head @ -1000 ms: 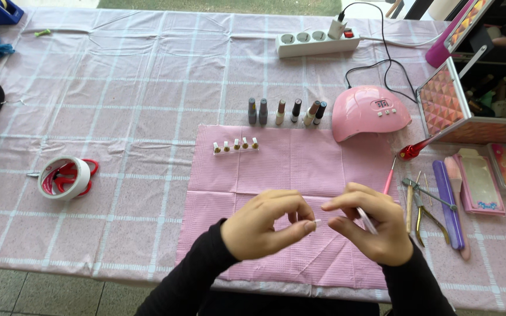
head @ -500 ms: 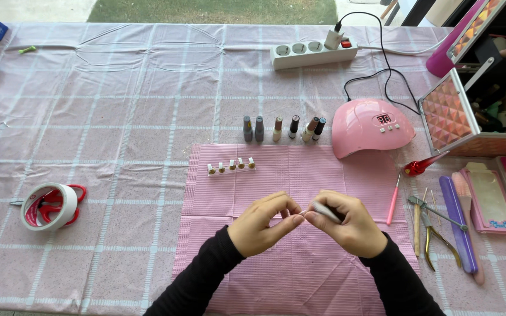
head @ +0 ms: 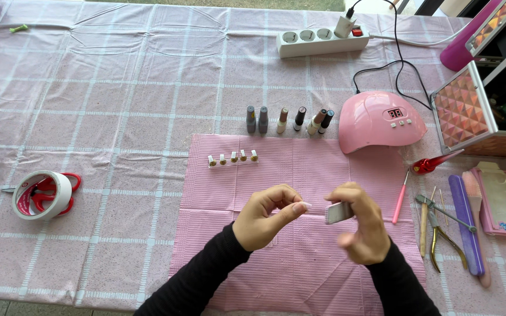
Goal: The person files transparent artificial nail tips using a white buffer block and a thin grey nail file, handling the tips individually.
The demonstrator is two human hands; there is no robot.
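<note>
The pink mat (head: 300, 175) in the middle of the checked tablecloth (head: 118, 117) serves as the reference for everything here. Above the near half of the mat, the left hand (head: 265, 216) is curled, its fingers bent inward with one long pale nail pointing towards the other hand; it holds no tool that I can see. Just to its right, the right hand (head: 361, 225) pinches a small grey nail file (head: 339, 212) between thumb and fingertips, the file's flat face turned towards the left hand's nail but apart from it, with a small gap between them.

By my reading, the step in hand is filing or buffing a nail on the left hand. The next stroke calls for bringing the file's face onto the nail tip and keeping the left finger steady.

On the far left part of the mat lies a strip of small nail tips (head: 232, 158). Just beyond the mat's far edge stands a row of polish bottles (head: 287, 119), and at its far right corner sits a pink nail lamp (head: 382, 121), cabled to a white power strip (head: 322, 41) further back. Right of the mat lie a pink-handled tool (head: 400, 196), nippers (head: 437, 237) and a purple file (head: 465, 231). Well left of the mat sits a roll of tape (head: 35, 196) over red scissors (head: 60, 184).
</note>
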